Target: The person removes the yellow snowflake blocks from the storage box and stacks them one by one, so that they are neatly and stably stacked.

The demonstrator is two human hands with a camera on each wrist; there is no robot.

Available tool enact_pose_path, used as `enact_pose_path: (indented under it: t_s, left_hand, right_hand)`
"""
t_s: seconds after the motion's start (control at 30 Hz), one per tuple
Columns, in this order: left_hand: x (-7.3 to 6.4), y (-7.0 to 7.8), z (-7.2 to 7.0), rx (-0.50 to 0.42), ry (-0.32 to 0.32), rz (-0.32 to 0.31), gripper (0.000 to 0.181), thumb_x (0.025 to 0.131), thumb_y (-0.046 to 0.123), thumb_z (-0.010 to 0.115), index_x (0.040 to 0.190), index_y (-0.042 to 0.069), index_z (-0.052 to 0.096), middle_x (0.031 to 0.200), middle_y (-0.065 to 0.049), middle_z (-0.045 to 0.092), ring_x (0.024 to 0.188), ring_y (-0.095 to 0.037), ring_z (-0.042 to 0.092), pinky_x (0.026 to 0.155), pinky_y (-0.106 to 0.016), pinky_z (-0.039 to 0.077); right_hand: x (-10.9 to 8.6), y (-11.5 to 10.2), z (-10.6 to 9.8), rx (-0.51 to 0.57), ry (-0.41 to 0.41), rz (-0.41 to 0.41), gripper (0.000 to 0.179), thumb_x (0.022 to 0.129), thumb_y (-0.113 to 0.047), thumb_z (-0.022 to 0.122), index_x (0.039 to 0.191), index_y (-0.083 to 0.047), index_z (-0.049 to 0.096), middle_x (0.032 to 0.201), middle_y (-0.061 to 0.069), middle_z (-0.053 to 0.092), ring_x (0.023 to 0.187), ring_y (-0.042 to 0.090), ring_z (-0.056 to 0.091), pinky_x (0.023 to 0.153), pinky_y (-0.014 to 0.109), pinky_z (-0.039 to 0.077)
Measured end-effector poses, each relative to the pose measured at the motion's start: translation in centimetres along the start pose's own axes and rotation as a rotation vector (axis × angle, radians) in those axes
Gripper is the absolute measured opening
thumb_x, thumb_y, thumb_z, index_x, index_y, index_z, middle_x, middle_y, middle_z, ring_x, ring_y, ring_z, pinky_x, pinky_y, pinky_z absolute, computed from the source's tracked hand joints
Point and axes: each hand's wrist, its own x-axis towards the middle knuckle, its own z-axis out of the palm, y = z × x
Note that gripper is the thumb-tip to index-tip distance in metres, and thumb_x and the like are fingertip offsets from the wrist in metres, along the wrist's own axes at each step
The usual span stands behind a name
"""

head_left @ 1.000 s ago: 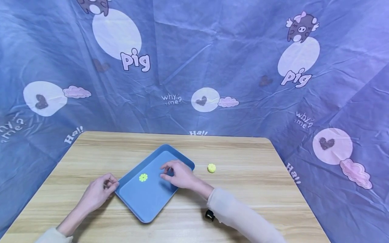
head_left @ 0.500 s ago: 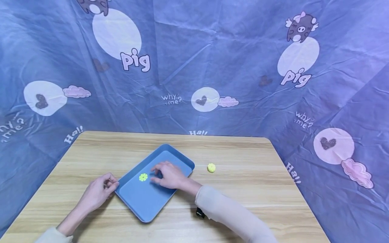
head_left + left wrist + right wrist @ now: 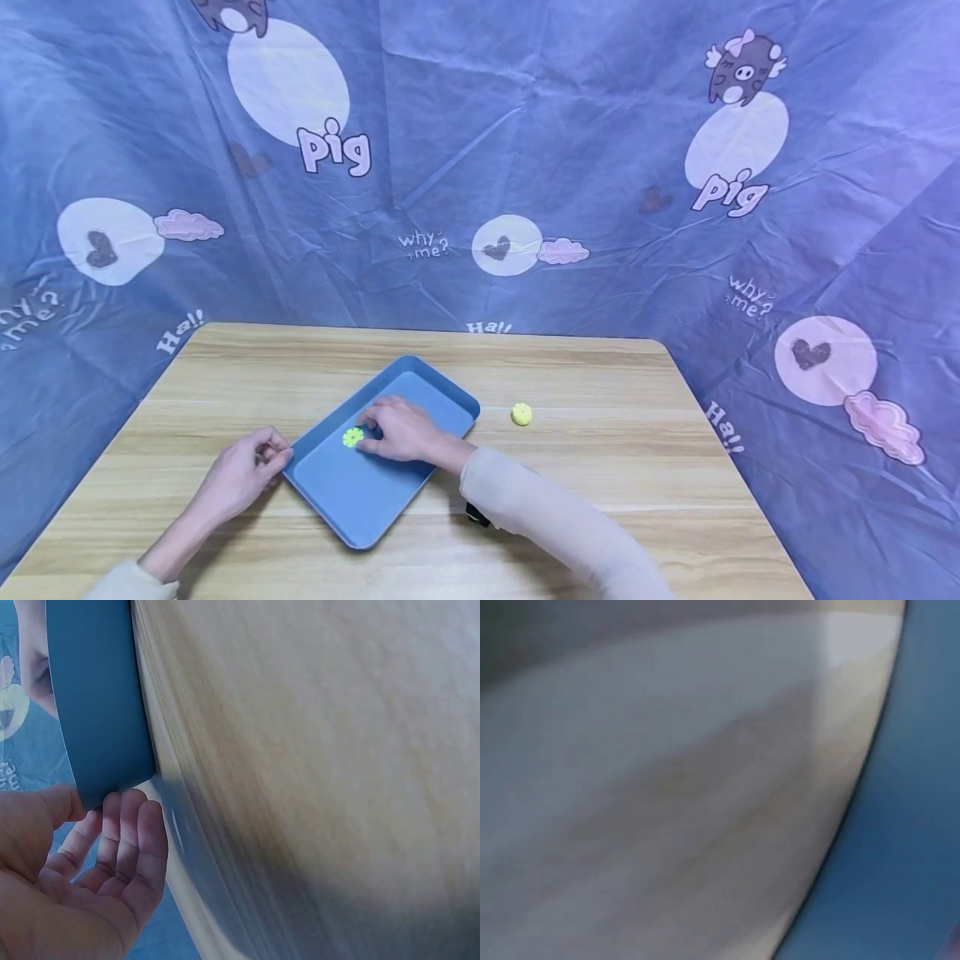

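A blue rectangular tray (image 3: 367,500) lies at an angle on the wooden table. My left hand (image 3: 243,471) pinches its left corner; in the left wrist view, the thumb of that hand (image 3: 82,877) is at the rim and the fingertips are against the outer wall. Inside the tray sits a yellow-green notched plastic disc (image 3: 352,437), flower-like in outline. Right beside it is my right hand (image 3: 401,429), thumb and index finger spread at the disc's right edge. The right wrist view shows mostly the tray's outer wall (image 3: 900,787).
Right of the tray stands a small yellow notched piece (image 3: 522,414), seemingly a short stack of discs. Something small and black (image 3: 477,515) shows under the right sleeve. A blue printed cloth (image 3: 450,167) hangs behind the wooden table (image 3: 600,483).
My right hand has moved left across the tray, from its right part up to the disc. The left hand, tray and yellow pieces have stayed put.
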Motion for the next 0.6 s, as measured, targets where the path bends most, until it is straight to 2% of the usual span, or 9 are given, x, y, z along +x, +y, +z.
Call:
enact_pose_path:
  t_s: [0.33,0.4,0.6]
  left_hand:
    - [-0.41,0.15,0.38,-0.001,0.003,-0.015,0.004,0.098,0.01,0.07,0.096,0.007,0.069,0.078,0.002,0.068,0.062,-0.002,0.056,0.063,-0.022,0.045]
    - [-0.51,0.18,0.47,-0.003,0.005,-0.018,0.004,0.098,0.01,0.07,0.096,0.007,0.069,0.078,0.002,0.068,0.062,-0.002,0.056,0.063,-0.022,0.046]
    - [-0.78,0.3,0.78,-0.006,0.013,-0.021,0.004,0.099,0.01,0.07,0.096,0.007,0.068,0.078,0.002,0.069,0.062,-0.003,0.057,0.063,-0.022,0.046]
  right_hand:
    - [0.73,-0.33,0.58,-0.037,-0.038,0.007,0.04,0.095,-0.049,0.075,0.128,-0.025,0.074,0.106,-0.009,0.065,0.094,0.006,0.054,0.079,0.018,0.045]
    - [0.71,-0.37,0.7,-0.04,-0.044,0.011,0.041,0.095,-0.049,0.075,0.128,-0.026,0.073,0.106,-0.01,0.063,0.094,0.005,0.054,0.082,0.02,0.046]
    - [0.48,-0.39,0.91,-0.03,-0.048,0.02,0.04,0.097,-0.047,0.074,0.13,-0.026,0.073,0.106,-0.01,0.062,0.103,0.007,0.058,0.099,0.029,0.05]
